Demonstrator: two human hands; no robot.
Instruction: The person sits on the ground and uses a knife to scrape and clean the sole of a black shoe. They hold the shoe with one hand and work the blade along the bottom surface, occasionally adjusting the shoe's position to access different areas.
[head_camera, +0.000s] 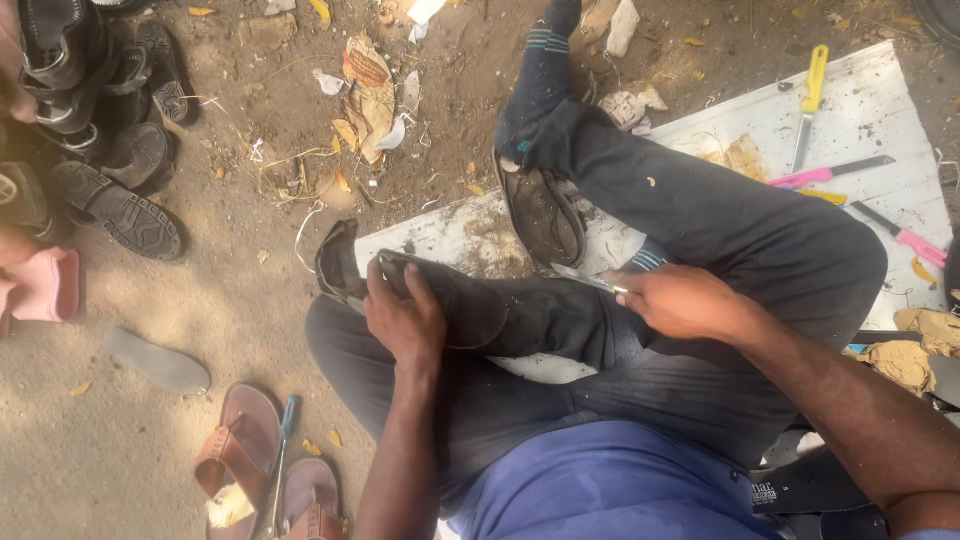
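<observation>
I sit on the ground with a black shoe (470, 305) lying across my knee. My left hand (404, 318) presses down on the shoe's upper near its toe end. My right hand (680, 300) grips a small knife (583, 279), its blade pointing left toward the shoe. A worn sandal sole (543, 215) lies just beyond my knee on a white board (860, 110).
On the white board lie a yellow-handled knife (810, 100) and two pink-handled knives (830, 172). A pile of black shoes (90, 110) sits at the upper left. Brown sandals (240, 455), a screwdriver (283, 455) and a loose grey insole (158, 362) lie on the dirt at lower left.
</observation>
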